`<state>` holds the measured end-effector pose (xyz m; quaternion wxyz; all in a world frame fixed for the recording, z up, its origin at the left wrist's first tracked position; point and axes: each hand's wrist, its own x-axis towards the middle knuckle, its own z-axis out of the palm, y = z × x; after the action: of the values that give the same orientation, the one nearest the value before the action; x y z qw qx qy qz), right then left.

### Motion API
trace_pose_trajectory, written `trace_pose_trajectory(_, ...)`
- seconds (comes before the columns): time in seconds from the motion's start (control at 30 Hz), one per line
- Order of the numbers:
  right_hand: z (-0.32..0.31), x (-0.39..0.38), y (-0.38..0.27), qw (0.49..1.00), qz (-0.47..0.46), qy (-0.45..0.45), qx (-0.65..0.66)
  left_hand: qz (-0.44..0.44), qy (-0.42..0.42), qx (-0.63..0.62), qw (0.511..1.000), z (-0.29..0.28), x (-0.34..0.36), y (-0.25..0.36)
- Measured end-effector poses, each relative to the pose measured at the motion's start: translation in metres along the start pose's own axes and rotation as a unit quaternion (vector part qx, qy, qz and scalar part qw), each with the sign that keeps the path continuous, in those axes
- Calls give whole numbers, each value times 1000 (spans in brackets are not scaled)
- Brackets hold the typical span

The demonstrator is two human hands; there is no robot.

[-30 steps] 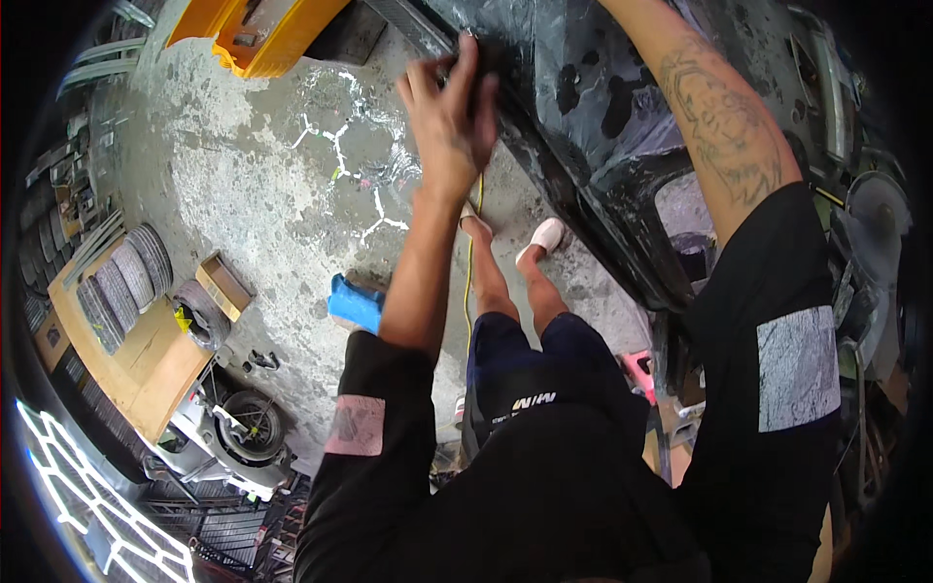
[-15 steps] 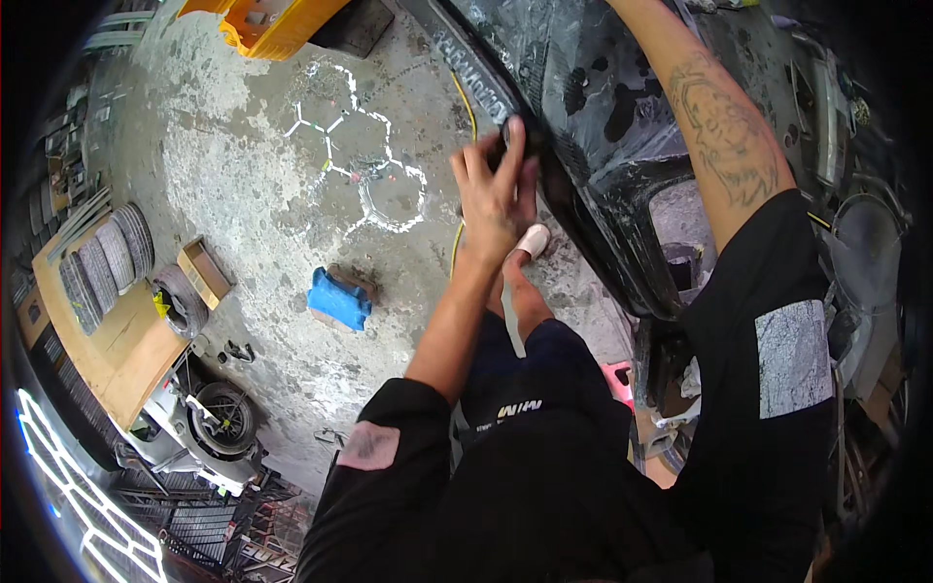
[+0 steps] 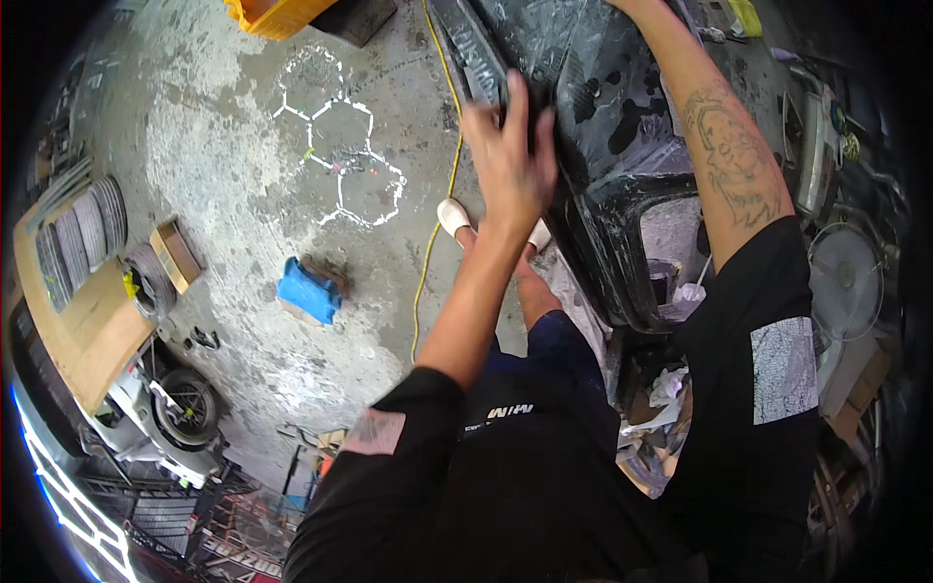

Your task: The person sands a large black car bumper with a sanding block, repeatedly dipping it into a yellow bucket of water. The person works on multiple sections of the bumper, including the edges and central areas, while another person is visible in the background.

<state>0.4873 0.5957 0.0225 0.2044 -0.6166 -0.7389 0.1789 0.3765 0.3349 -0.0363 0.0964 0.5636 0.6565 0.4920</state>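
A large black moulded panel (image 3: 622,136), which looks like a car bumper, stands before me on the right. Its surface is wet or dusty, with whitish smears and dark blotches. My left hand (image 3: 513,165) is at its left edge, slightly blurred, with index finger and thumb spread apart and no object visible in it. The tips of the other fingers are hard to make out. My right forearm reaches over the panel to the top edge of the picture, where the hand itself is cut off.
A yellow hose or cord (image 3: 421,301) runs along the floor past my feet. A blue cloth-like bundle (image 3: 309,291) lies left of it. Farther left are tyres (image 3: 83,233), a cardboard box (image 3: 175,257) and a white motorcycle (image 3: 160,423). A yellow bin (image 3: 277,17) stands at the top.
My left hand has moved up along the panel's edge, and its fingers have spread. The view has shifted, so floor things sit farther left and both of my feet show.
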Motion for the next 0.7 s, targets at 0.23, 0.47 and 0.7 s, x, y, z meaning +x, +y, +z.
trace_pose_trajectory(0.23,3,0,10,999,-16,-1,-28,-57,7,48,997,-4,-46,31)
trace_pose_trajectory(0.47,2,-5,-12,997,59,-25,-43,-20,56,85,995,16,11,15)
trace_pose_trajectory(0.7,12,9,3,999,17,-19,-29,20,87,93,992,22,39,3)
